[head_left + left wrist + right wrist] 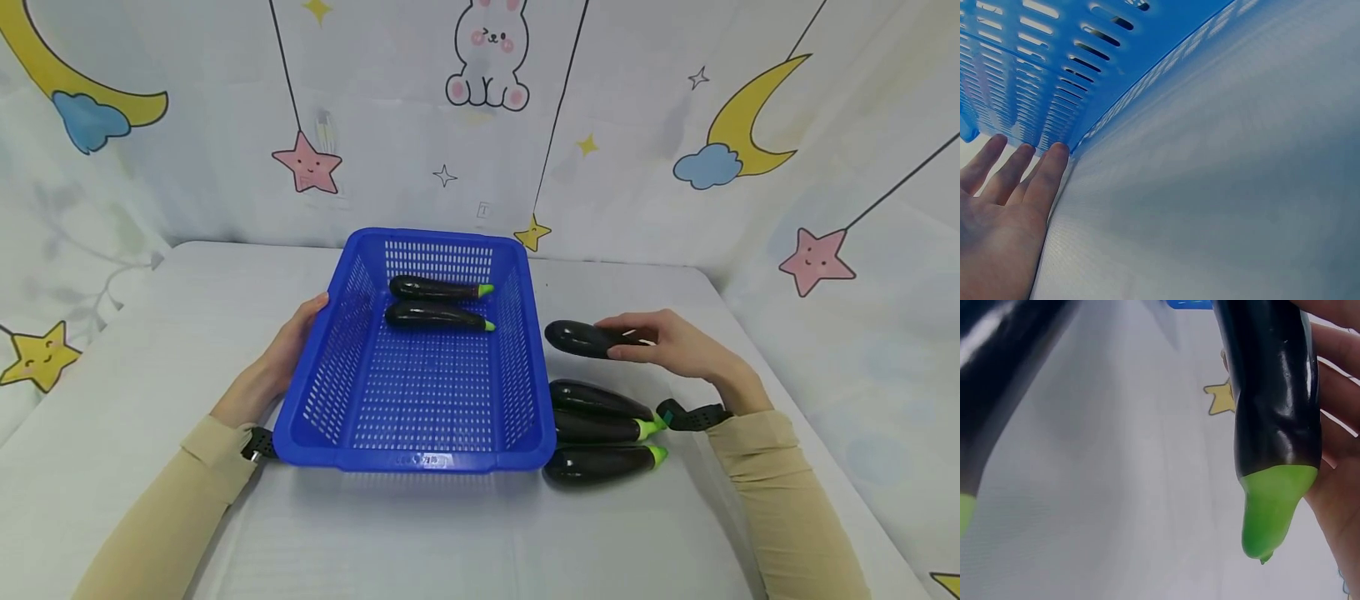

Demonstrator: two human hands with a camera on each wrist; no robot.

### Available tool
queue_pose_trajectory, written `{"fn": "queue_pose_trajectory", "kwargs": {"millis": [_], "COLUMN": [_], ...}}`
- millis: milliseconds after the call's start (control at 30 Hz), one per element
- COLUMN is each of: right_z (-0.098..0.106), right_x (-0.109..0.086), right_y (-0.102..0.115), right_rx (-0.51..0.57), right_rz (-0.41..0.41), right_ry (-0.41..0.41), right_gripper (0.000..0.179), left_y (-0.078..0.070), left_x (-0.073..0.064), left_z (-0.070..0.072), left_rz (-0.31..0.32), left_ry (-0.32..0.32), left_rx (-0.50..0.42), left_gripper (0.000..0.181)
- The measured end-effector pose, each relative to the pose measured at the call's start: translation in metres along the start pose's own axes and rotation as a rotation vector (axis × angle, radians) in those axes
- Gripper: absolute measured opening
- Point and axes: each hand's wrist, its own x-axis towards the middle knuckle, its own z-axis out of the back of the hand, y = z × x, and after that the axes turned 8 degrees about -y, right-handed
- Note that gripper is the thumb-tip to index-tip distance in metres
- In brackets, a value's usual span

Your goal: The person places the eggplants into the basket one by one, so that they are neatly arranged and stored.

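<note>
My left hand (pixel 288 346) lies along the left side of a blue plastic basket (pixel 416 460). In the left wrist view its fingers (pixel 1047 178) reach up, fairly straight, with the tips right at the slotted wall. Just beyond the basket's right rim, my right hand (pixel 675 342) holds a dark eggplant (pixel 576 337) between thumb and fingers. The right wrist view shows this eggplant's green stem end (pixel 1275 506) pointing back toward the wrist. Inside the basket, two eggplants, one (pixel 438 288) behind the other (pixel 435 315), lie crosswise near the far end.
Three more eggplants lie in a column right of the basket: a far one (pixel 600 398), a middle one (pixel 596 427) and a near one (pixel 600 464). Their green ends point right. A white cloth covers the table (pixel 420 533); a printed curtain (pixel 405 125) hangs behind.
</note>
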Motion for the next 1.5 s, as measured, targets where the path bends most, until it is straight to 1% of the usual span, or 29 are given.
{"fn": "queue_pose_trajectory", "kwargs": {"millis": [100, 233, 300, 400, 600, 767, 933, 1167, 1300, 1400, 1500], "right_z": [0.004, 0.010, 0.013, 0.019, 0.024, 0.020, 0.013, 0.005, 0.001, -0.002, -0.006], "right_x": [-0.001, -0.004, -0.003, 0.000, 0.011, 0.025, 0.039, 0.052, 0.059, 0.065, 0.071], "right_y": [0.004, 0.014, 0.021, 0.032, 0.047, 0.054, 0.061, 0.072, 0.076, 0.080, 0.086], "right_rx": [-0.014, 0.007, 0.010, -0.002, -0.024, -0.049, -0.035, -0.018, -0.001, 0.002, -0.009], "right_rz": [0.002, -0.002, 0.000, 0.010, 0.060, 0.087, 0.111, 0.117, 0.121, 0.138, 0.159], "right_ry": [-0.025, -0.056, -0.065, -0.078, -0.087, -0.044, -0.006, 0.012, 0.020, 0.026, 0.033], "right_gripper": [0.039, 0.039, 0.039, 0.039, 0.039, 0.039, 0.039, 0.039, 0.039, 0.039, 0.039], "left_y": [0.000, 0.001, 0.000, -0.001, -0.004, -0.004, -0.002, 0.000, 0.000, 0.001, 0.001], "left_x": [0.000, 0.001, 0.001, 0.001, 0.003, 0.003, 0.003, 0.002, 0.001, 0.000, -0.001], "left_z": [0.000, -0.001, -0.001, -0.001, -0.002, -0.002, -0.002, -0.001, -0.001, 0.000, 0.001], "left_rz": [-0.007, -0.004, -0.006, -0.010, -0.008, -0.006, -0.006, -0.001, 0.003, -0.001, -0.008], "left_ry": [0.025, 0.071, 0.074, 0.055, 0.023, 0.026, 0.024, 0.018, 0.014, 0.021, 0.034], "left_rx": [-0.027, -0.084, -0.097, -0.080, 0.006, 0.002, -0.011, -0.018, -0.037, -0.055, -0.065], "left_gripper": [0.071, 0.059, 0.057, 0.062, 0.078, 0.079, 0.077, 0.076, 0.067, 0.060, 0.057]}}
